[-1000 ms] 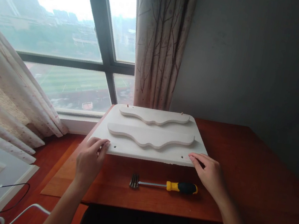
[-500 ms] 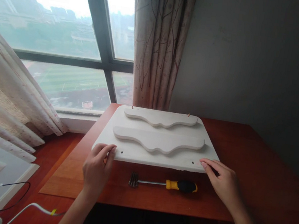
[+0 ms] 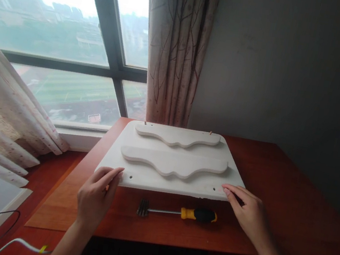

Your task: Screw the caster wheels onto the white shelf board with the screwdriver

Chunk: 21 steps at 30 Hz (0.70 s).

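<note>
Board held at both front corners; fasteners and screwdriver not in hand.
We have the white board [image 3: 151, 182] flat at the table's [image 3: 289, 195] front half, near scalloped piece [image 3: 172, 162] and far scalloped piece [image 3: 177, 136] lying across it; can't tell if either is fixed. Left hand [image 3: 96, 191] pinches the left front corner, right hand [image 3: 246, 207] the right one, thumb and index each; grip underneath hidden. Done, as far as we see: pieces on board, two pegs [image 3: 210, 133] upright at the far edge. Left: front holes [image 3: 131, 177] look unfilled, metal fasteners [image 3: 143, 208] loose beside the screwdriver's [image 3: 197, 214] tip.
</note>
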Motion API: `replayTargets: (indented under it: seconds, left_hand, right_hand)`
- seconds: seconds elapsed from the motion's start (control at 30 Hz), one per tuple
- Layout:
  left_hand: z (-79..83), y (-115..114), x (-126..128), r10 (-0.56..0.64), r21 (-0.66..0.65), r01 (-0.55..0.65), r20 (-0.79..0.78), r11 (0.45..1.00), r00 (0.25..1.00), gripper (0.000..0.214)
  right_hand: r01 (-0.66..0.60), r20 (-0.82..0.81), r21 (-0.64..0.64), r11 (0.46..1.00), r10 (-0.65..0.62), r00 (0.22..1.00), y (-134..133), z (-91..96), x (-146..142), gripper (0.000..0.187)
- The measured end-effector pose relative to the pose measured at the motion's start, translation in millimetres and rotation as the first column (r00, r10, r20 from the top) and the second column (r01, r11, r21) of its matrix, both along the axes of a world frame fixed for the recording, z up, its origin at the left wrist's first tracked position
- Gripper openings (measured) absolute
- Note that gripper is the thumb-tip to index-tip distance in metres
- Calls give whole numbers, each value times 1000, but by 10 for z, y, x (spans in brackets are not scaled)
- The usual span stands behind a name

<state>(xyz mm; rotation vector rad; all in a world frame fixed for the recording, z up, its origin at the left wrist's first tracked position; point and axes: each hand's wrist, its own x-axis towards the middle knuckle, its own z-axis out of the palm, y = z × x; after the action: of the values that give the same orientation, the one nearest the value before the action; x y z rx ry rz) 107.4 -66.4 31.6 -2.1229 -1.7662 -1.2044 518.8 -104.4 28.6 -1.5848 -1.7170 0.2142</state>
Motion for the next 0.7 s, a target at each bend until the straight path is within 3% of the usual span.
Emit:
replayTargets:
  seconds: [0.23, 0.33, 0.43, 0.5, 0.57, 0.7]
  left_hand:
    - [43, 12, -16, -13, 8, 13, 9, 1000, 1000, 23]
    - [116, 63, -110, -106, -61, 107, 33, 992, 994, 22]
    - [272, 188, -248, -207, -143, 237, 198, 961, 958, 24]
    - [399, 350, -319, -211, -131, 257, 289, 958, 934, 26]
    - [509, 585, -348, -227, -107, 263, 268, 959, 936, 26]
    - [590, 1194, -284, -319, -177, 343, 148, 923, 936, 31]
  right_hand:
    - [-19, -27, -40, 999, 18, 999, 5, 69, 16, 25]
    - [-63, -39, -133, 989, 58, 998, 68, 138, 84, 24]
    - [-49, -75, -142, 989, 39, 996, 256, 185, 195, 30]
    - [36, -82, -36, 999, -39, 996, 465, 185, 269, 32]
    - [99, -47, 109, 989, -94, 994, 722, 167, 324, 31]
    - [-26, 73, 226, 974, 9, 997, 1261, 133, 346, 29]
